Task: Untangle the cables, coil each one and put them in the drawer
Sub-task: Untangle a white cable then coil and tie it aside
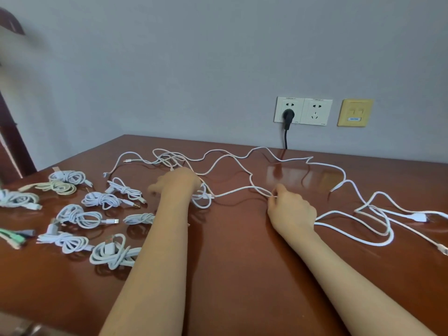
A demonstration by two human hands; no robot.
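The tangled cables (167, 158) sprawl in white loops across the middle and right of the table (230, 275), some cut off at the right edge. The right hand (291, 210) pinches a strand where loops cross, probably to pin the knot while it is worked free. The left hand (179, 184) sits at a small loose coil (202, 200); blur hides whether its fingers grip. Finished coiled bundles (97, 200) lie parked at the left, apart from the tangle. No drawer shows.

The table (242, 275) was shiny red-brown, the loose cables (237, 189) were white, the wall (218, 57) was grey, the plug (288, 115) was black, and the plate (355, 112) at the upper right was yellow.
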